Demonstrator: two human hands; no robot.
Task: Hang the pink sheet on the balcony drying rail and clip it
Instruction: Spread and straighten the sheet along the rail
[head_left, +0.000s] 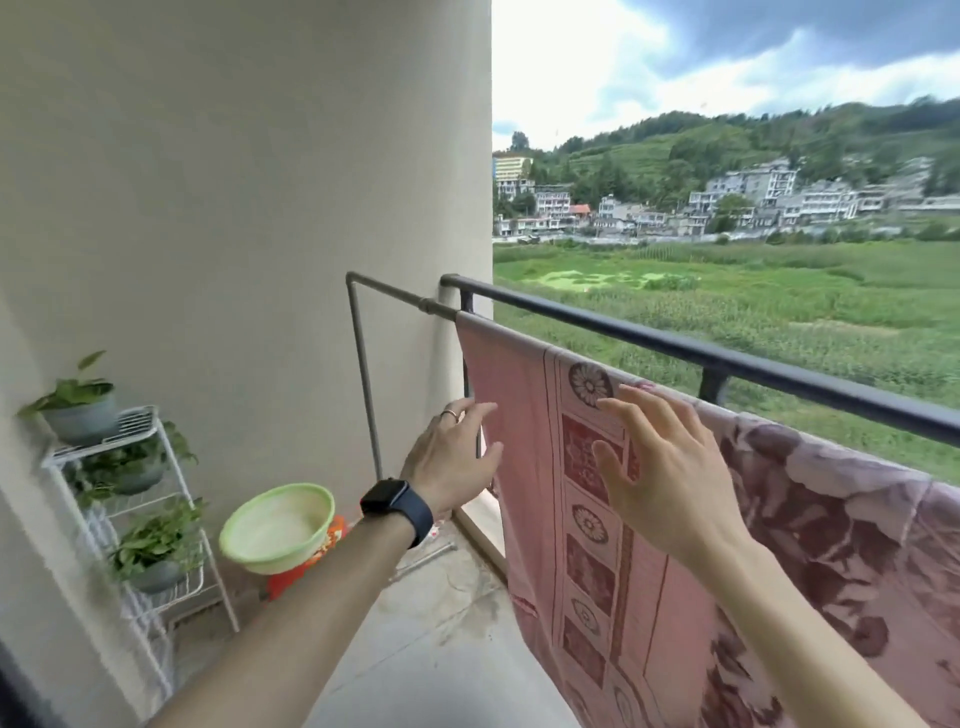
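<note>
The pink sheet (524, 447), with a dark red flower border, hangs draped over the grey drying rail (395, 292) that runs along the inside of the balcony. My left hand (452, 457), with a ring and a dark watch on the wrist, is spread open at the sheet's left edge. My right hand (660, 478) is open with fingers spread, just in front of the sheet's patterned band near the rail. Neither hand holds anything. No clip is in view.
A black balcony railing (675, 343) runs behind the drying rail. A pale green basin (278, 527) sits on an orange stool by the wall. A white wire rack (135, 447) with potted plants stands at the left. Concrete floor lies below.
</note>
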